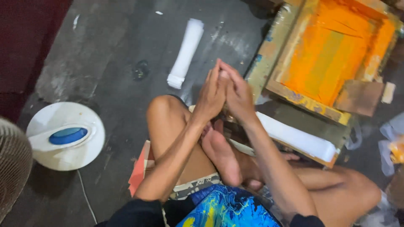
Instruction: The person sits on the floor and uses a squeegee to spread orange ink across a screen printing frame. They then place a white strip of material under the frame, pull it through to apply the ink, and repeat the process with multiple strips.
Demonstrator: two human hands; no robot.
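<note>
Together, left hand and right hand press flat, palms touching.

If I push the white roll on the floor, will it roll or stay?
The white roll looks flattened, not round, so it probably slides instead of rolling. It seems to be layered sheet material, likely light and somewhat floppy if lifted by one end. The dusty floor may add friction.

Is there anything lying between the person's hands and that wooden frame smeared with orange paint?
Nothing visible does. The left hand and right hand are pressed together, raised above the knee, and the orange-painted wooden frame lies on the floor just to their right. Only bare dark floor and the frame's own edge show between them.
</note>
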